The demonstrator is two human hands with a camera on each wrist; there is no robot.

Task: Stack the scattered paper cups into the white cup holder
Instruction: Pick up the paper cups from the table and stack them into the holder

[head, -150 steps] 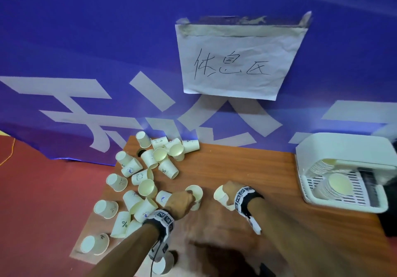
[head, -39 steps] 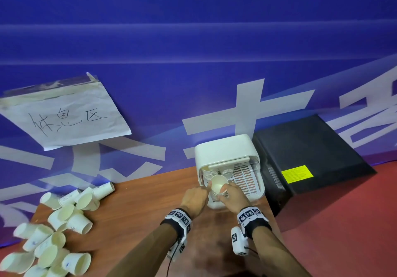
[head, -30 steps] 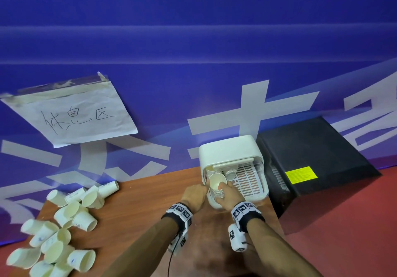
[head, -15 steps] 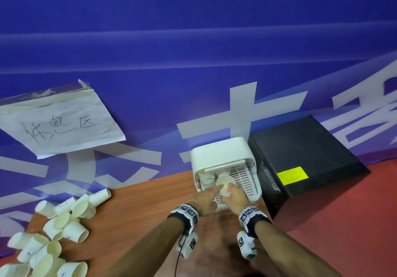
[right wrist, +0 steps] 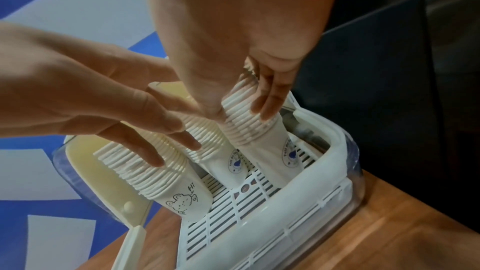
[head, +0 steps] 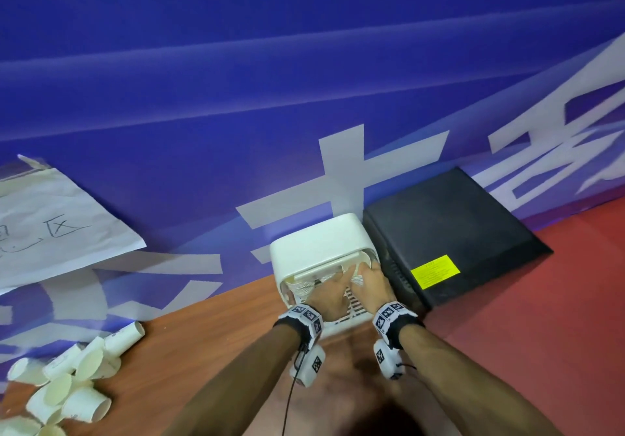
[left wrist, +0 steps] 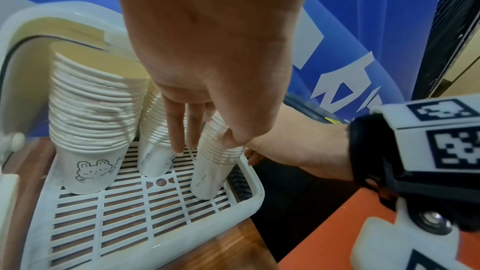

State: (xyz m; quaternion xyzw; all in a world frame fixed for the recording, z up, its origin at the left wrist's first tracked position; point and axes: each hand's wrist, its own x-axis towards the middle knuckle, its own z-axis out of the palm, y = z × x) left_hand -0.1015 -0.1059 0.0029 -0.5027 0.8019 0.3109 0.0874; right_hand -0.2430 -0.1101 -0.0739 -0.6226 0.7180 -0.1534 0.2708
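Right wrist view shows three stacks of nested white paper cups inside the white cup holder (right wrist: 306, 210), a plastic box with a slotted grid floor and a raised lid. Each stack lies tilted, its long axis leaning away from the open front, cup bases down on the grid toward 5 o'clock and rims pointing up toward 11 o'clock. The left stack (right wrist: 155, 174) carries a line-drawn bear and "Hi" on its lowest cup; the middle stack (right wrist: 218, 151) and right stack (right wrist: 262, 134) carry round blue printed marks. The right hand (right wrist: 262, 98) has its grip curled around the rims of the right stack, thumb on one side, fingers on the other. The left hand (right wrist: 116, 110) is spread with straight fingers resting on the left and middle stacks, holding nothing. In the head view the holder sits on the wooden tabletop (head: 216, 327) at about 12 o'clock from the hands, just beside a black box (head: 449, 232) at 3 o'clock; loose cups (head: 77, 385) lie scattered at 8 o'clock.
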